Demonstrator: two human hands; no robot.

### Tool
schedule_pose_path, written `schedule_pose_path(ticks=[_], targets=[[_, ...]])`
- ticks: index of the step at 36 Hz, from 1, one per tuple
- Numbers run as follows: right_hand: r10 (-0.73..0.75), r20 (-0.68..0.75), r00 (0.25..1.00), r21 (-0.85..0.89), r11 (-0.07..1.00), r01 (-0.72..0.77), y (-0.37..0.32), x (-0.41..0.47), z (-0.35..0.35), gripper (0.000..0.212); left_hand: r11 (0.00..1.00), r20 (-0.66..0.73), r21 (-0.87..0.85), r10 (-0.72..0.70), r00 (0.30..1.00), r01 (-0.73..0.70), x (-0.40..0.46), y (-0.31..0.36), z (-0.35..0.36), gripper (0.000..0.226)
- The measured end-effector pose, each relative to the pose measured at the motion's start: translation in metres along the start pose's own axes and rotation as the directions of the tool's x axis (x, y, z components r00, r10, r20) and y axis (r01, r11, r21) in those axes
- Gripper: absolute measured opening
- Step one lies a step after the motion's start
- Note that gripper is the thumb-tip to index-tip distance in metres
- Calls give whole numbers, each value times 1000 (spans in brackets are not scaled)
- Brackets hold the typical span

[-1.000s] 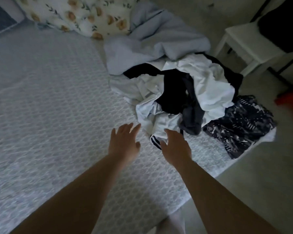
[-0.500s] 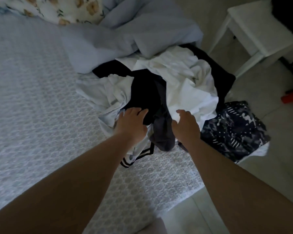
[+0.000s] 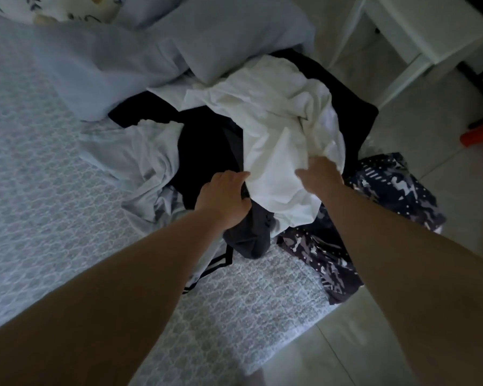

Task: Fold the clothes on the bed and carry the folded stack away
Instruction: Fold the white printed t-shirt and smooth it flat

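At the near edge of the bed [image 3: 67, 218], the white garment [image 3: 279, 151] is being gripped by the left hand [image 3: 223, 199] and, it seems in this dim light, the right hand [image 3: 319, 176]. Because it is being lifted from a tangled pile, the dark garment [image 3: 207, 151] beneath is being put at risk of dragging, and the patterned shorts [image 3: 388, 196] of being nudged floorward.

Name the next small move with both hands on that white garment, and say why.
Probably lift the white garment up and clear of the pile. Both the left hand and right hand grip its near edge, and it lies crumpled on top of dark clothes, so nothing pins it.
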State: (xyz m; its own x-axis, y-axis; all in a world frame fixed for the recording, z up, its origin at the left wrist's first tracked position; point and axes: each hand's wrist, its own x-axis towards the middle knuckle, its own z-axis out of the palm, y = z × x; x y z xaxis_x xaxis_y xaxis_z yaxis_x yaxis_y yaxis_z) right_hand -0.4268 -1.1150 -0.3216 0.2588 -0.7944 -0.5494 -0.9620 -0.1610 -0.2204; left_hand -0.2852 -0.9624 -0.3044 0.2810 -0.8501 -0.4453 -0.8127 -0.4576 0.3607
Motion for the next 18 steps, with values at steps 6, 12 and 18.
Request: schedule_pose_path(ticks=[6, 12, 18], targets=[[-366, 452, 814, 163, 930, 328, -31, -54, 25, 30, 928, 35, 219, 303, 952, -303, -4, 1, -5, 82], [-363, 401, 841, 447, 879, 166, -23, -78, 9, 43, 903, 77, 311, 287, 955, -296, -17, -7, -20, 50], [-486, 249, 838, 527, 794, 304, -23, -107, -24, 51, 969, -61, -24, 243, 968, -245, -47, 14, -59, 31]])
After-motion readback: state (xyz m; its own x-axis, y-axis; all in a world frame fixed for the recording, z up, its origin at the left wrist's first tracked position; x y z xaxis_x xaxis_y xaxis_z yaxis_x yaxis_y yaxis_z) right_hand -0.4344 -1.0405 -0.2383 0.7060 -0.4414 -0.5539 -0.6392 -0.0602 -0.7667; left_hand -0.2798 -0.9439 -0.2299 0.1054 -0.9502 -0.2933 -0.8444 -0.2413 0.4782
